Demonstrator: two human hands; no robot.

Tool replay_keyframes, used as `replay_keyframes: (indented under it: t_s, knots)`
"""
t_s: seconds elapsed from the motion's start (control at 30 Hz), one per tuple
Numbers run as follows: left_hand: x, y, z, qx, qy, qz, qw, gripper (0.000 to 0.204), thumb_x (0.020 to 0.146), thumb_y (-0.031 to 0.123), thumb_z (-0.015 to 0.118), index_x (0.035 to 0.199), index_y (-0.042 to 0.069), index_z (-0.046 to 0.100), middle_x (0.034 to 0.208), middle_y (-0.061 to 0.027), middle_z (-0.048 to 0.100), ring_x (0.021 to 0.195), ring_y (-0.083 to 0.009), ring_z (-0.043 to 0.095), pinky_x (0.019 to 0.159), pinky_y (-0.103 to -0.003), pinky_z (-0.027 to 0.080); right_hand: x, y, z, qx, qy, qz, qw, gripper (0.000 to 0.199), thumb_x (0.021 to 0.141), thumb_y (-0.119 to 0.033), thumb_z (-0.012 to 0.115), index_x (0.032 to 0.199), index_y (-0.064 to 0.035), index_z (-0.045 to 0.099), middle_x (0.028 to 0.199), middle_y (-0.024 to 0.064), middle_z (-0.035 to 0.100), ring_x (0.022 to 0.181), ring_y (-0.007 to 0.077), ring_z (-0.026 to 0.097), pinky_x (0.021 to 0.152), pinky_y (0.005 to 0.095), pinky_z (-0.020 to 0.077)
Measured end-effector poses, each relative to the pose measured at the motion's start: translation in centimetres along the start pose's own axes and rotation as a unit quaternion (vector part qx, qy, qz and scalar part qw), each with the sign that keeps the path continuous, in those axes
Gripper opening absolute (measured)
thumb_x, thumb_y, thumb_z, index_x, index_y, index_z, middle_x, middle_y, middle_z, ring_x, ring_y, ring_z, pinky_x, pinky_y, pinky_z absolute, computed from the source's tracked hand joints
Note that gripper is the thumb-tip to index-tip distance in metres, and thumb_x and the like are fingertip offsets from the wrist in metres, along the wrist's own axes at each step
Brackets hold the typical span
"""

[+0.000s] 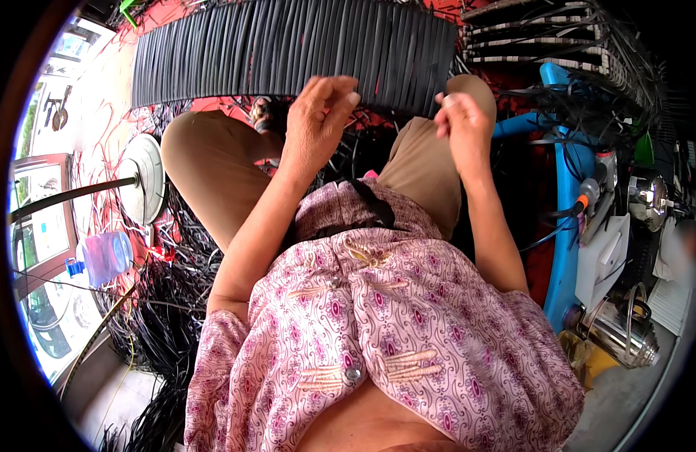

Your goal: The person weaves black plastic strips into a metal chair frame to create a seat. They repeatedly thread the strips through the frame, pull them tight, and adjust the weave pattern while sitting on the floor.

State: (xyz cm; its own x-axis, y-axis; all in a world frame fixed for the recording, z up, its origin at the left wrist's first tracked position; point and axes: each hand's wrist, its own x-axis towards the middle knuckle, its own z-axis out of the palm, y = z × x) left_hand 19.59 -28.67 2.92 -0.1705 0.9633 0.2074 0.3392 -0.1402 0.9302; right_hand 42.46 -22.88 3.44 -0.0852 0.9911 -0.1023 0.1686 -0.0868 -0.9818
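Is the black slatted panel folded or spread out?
Spread out: the black slatted panel stretches in one broad band across much of the picture's top.

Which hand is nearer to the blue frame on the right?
Right. The right hand is raised just left of the blue frame; the left hand is farther left, by the near edge of the black panel.

My right fingers blur, anything pinched there too small to tell, while the black slatted panel runs out of view up top.
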Motion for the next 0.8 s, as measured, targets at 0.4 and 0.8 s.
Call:
replay_keyframes:
  t_s: [0.4, 0.8]
  knots:
    - [1.7, -5.0, -0.6, 0.369, 0.033, 0.162, 0.914, 0.058, 0.09, 0.025, 0.061, 0.141, 0.004, 0.041, 0.145, -0.0165, 0.04, 0.136, -0.0325, 0.035, 0.11, -0.043, 0.028, 1.3, 4.3, 0.2, 0.047, 0.101, -0.02, 0.994, 0.032, 0.099, -0.026, 0.049, 0.098, 0.0031, 0.063, 0.074, 0.0059, 0.063, 0.048, 0.0108, 0.054, 0.049, 0.0269, 0.0421]
    - [-6.7, -5.3, -3.7, 0.371, 0.001, 0.07, 0.926, 0.057, 0.086, 0.02, 0.065, 0.136, 0.001, 0.045, 0.145, -0.018, 0.041, 0.136, -0.0352, 0.035, 0.111, -0.045, 0.026, -7.6, 6.5, 1.1, 0.091, -0.01, 0.088, 0.992, 0.029, 0.101, -0.025, 0.05, 0.096, 0.0007, 0.062, 0.059, 0.0008, 0.054, 0.047, 0.0073, 0.049, 0.049, 0.0225, 0.0408]
